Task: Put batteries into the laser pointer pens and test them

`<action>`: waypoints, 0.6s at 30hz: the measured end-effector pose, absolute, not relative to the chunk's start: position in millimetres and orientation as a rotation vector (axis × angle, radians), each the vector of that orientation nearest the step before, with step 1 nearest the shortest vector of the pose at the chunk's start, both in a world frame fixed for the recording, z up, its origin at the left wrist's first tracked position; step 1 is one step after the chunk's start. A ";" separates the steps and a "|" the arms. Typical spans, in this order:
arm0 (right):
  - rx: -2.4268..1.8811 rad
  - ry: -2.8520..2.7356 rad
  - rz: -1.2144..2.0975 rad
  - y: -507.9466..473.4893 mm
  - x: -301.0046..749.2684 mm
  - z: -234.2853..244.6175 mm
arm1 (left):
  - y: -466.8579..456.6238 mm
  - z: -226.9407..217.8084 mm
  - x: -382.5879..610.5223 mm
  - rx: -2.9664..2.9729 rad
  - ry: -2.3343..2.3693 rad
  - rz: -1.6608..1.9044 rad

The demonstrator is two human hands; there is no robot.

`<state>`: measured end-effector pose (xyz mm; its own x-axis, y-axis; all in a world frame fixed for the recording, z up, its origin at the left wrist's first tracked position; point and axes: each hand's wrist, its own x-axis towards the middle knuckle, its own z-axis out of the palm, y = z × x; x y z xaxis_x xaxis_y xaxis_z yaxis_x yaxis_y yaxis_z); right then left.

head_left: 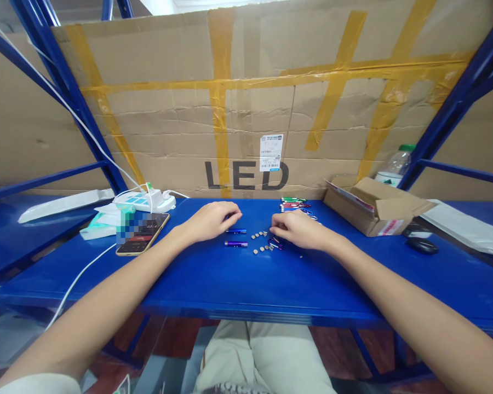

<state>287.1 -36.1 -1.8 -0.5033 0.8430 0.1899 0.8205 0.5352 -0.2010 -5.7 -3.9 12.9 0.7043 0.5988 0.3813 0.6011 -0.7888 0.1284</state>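
Curling loosely, the left hand (214,220) is poising just far-left of two metallic penlight barrels (235,244), any hold hidden; the right hand (294,229) is bunching its fingers beside purple clips (276,244), whether gripping one I cannot tell, and button cells (255,251) are lying between barrels and clips

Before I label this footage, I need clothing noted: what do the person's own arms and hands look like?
The left hand and right hand are bare, with no gloves, rings or watch visible. A white sleeve shows high on the left arm; the right arm shows none in view.
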 end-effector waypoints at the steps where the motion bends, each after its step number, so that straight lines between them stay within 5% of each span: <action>1: -1.395 -2.507 0.110 -36.3 286.7 -1.9 | -5.6 14.1 -4.6 -2.889 -1.009 -0.706; 6: -1.341 -2.483 0.093 -37.0 283.7 -3.8 | -7.2 15.7 -3.4 -2.870 -0.976 -0.807; 18: -1.118 -2.439 0.151 -43.6 275.2 -6.7 | -13.8 23.4 -2.7 -3.187 -0.957 -0.433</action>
<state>275.2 -43.6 -6.7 -0.5698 0.7416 0.3541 0.6923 0.6653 -0.2793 -2.7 -13.8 23.4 0.8063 0.5628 0.1820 0.5080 -0.8166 0.2741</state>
